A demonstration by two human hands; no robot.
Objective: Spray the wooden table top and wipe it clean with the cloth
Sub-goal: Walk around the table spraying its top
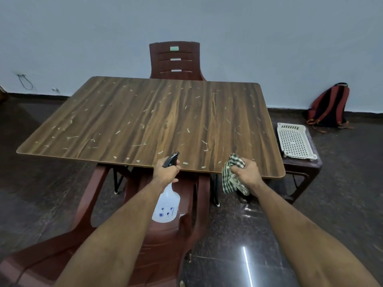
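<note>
Wood-grain tabletop (145, 121) carries loose scraps (187, 130); left hand (166, 172) grips spray bottle (166, 206), right hand (245, 169) clutches cloth (230, 177); spraying risks smearing, and wiping may scatter scraps onto the floor.

1. Our table top (145, 117) carries only pale scraps (143, 126); nothing upright blocks a sweep across it.
2. Near edge: a chair (157, 241) is tucked under, right below our hands, so low reach there is blocked.
3. Far edge: second chair (175, 61) backs it.
4. Right edge: stool (302, 164) with tray (294, 140) sits just beside.
5. Left side opens onto floor.
</note>
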